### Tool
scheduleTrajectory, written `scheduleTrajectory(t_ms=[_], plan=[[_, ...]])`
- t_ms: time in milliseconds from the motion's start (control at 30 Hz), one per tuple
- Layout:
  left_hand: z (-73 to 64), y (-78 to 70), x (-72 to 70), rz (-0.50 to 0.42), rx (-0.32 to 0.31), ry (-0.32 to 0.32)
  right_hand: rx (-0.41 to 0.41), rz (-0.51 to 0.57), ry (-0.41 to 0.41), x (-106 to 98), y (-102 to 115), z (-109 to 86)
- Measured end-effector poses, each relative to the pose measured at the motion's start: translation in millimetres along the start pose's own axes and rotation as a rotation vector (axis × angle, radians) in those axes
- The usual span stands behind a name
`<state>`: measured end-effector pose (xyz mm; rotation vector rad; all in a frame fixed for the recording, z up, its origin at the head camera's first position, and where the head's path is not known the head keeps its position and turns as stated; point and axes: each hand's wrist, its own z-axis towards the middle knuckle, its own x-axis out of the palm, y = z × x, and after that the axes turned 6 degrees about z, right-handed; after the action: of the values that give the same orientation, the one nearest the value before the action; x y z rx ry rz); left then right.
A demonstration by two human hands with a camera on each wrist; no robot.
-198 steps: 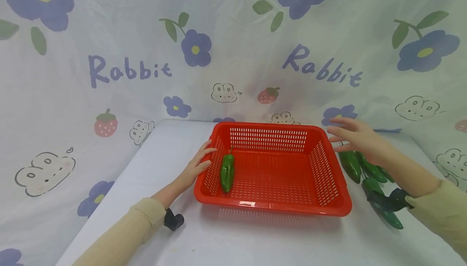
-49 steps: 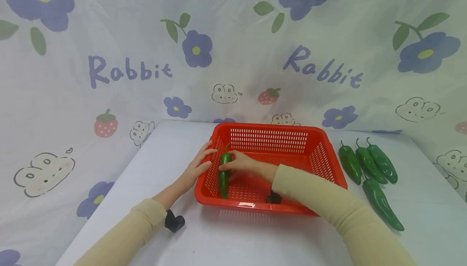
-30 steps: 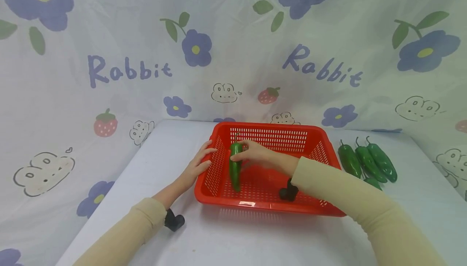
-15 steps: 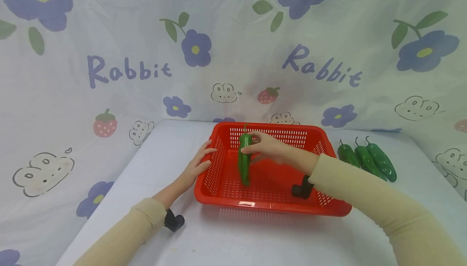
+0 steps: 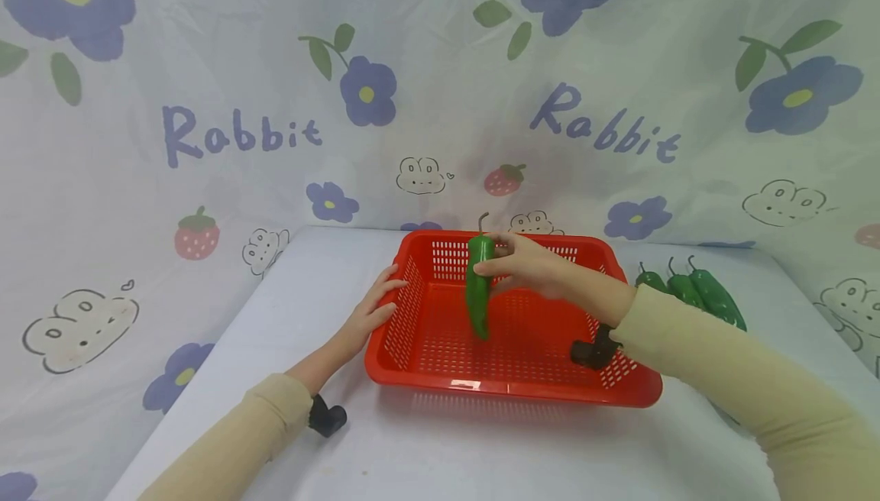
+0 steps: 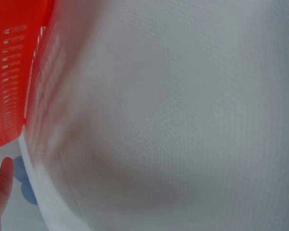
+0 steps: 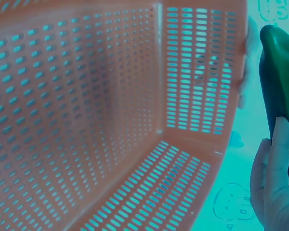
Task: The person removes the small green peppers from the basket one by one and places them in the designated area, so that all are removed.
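Note:
My right hand (image 5: 525, 264) pinches a glossy green chili pepper (image 5: 477, 287), thumb on the near side and fingers behind. The pepper hangs nearly upright, stem up, over the red plastic basket (image 5: 509, 390). In the right wrist view, the same pepper (image 7: 282, 82) stands at the right edge, with fingers (image 7: 279, 163) against it. My left hand (image 5: 364, 318) rests on the basket's left rim, fingers extended across it. The left wrist view catches only a fingertip (image 6: 6, 175) beside the basket wall (image 6: 9, 72).
Right of the basket lie several more green chili peppers (image 5: 715, 295) on the white tabletop (image 5: 447, 455), partly hidden by my right sleeve (image 5: 729, 363). A black wrist camera (image 5: 594, 348) hangs under my right wrist, over the basket. Behind stands a patterned cloth (image 5: 426, 134).
At first the pepper lay along the basket's left wall, and my right hand was off to the right. Since gripping it, that hand has raised it and moved right. My left hand stays put.

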<state>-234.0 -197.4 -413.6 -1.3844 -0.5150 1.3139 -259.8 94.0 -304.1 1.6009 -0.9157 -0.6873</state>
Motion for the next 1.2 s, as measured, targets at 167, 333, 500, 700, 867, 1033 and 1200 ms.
scheduleTrajectory(t_ms=[167, 333, 500, 700, 867, 1033, 1200], plan=[[-0.1, -1.4, 0.4, 0.012, 0.003, -0.002, -0.005, -0.005, -0.013, -4, 7, -9.7], [0.0, -1.2, 0.6, 0.016, -0.01, -0.002, -0.017, -0.012, -0.026, -12, 12, -19.2], [-0.2, -1.3, 0.5, 0.004, -0.001, -0.001, -0.037, -0.014, -0.03, -19, 15, -28.4], [0.4, 0.2, 0.1, 0.003, 0.009, 0.002, -0.056, -0.014, -0.033, -27, 15, -40.9], [0.5, -0.5, -0.5, -0.02, 0.01, 0.007, -0.073, -0.039, -0.053, -33, 15, -52.1], [0.3, -1.1, -0.3, -0.019, -0.004, 0.006, -0.103, -0.061, -0.074, -42, 16, -63.6], [-0.1, -1.9, 0.4, -0.02, -0.025, 0.006, -0.139, -0.05, -0.108, -50, 17, -77.3]])
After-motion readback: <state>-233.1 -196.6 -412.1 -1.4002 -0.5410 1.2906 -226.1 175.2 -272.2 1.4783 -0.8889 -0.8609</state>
